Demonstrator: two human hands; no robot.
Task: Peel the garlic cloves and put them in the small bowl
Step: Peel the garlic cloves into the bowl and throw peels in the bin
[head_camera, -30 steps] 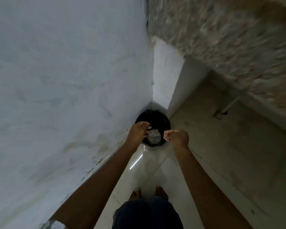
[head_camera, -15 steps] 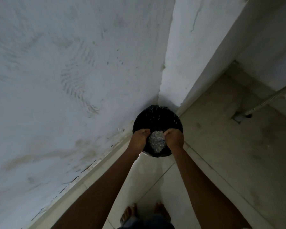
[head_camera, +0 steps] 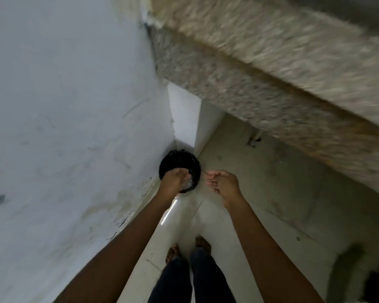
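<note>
The likeliest slip, as I judge it, is pale scraps (head_camera: 187, 185) missing the black bin (head_camera: 175, 159) and landing on the floor (head_camera: 271, 193), since the right hand (head_camera: 224, 184) hangs past the bin's right rim, not over it. The right hand's fingers are loosely curled and empty. The left hand (head_camera: 175, 179) hovers over the bin with bent fingers; whether it grasps anything I cannot tell. Neither garlic cloves nor the small bowl are in view. The bin sits in the floor's far corner against the wall (head_camera: 64, 106). A stone counter (head_camera: 249, 84) overhangs on the right, and bare feet (head_camera: 202, 241) stand near the bin.
</note>
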